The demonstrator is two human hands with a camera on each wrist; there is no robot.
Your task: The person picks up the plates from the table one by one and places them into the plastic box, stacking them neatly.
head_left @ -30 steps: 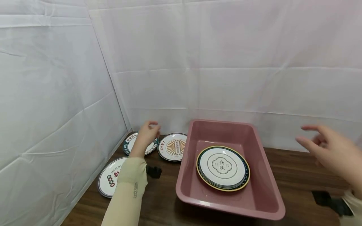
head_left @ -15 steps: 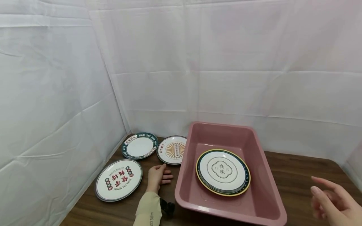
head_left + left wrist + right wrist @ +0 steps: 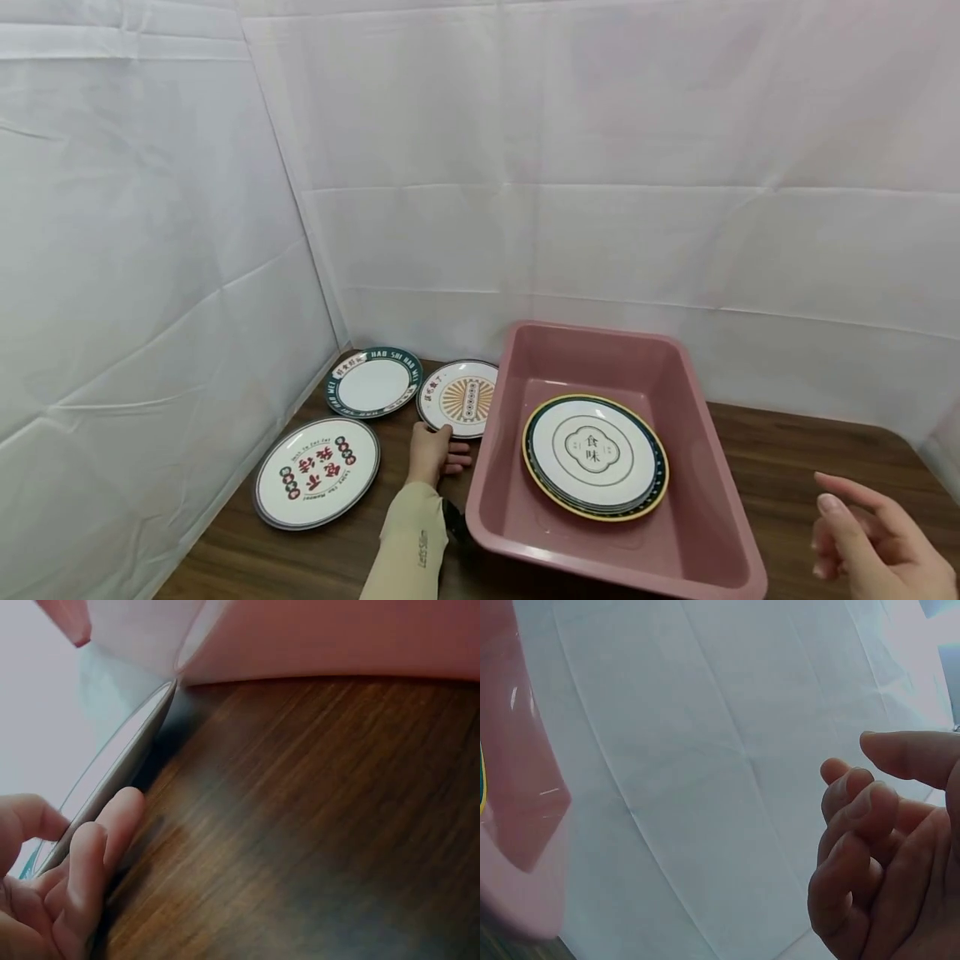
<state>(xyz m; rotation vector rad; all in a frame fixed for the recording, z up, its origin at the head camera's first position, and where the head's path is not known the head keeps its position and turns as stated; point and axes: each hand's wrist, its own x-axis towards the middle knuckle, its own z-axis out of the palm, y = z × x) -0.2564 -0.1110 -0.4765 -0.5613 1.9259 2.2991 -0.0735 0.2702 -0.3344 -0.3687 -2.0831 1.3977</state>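
Observation:
Beside the basin's left wall lies a white plate with an orange sunburst (image 3: 453, 410). My left hand (image 3: 431, 454) pinches its near edge. In the left wrist view the thumb of this hand (image 3: 71, 885) rests over the rim of the plate (image 3: 124, 754) and fingers lie beneath, with the plate tilted. My right hand (image 3: 881, 533), also in the right wrist view (image 3: 892, 840), hangs in the air right of the basin, loosely curled and holding nothing. Inside the pink basin (image 3: 555, 546) sits a stack of plates (image 3: 592, 457), the bottom one yellow-rimmed.
A green-rimmed plate (image 3: 373, 385) lies at the back left, and a white plate with red characters (image 3: 318, 475) in front of it. White cloth (image 3: 615, 142) hangs behind and at the left of the dark wooden table (image 3: 825, 442).
My left hand came down from above the back plates, reached the sunburst plate's near edge and took hold of it. My right hand lowered and stayed right of the basin.

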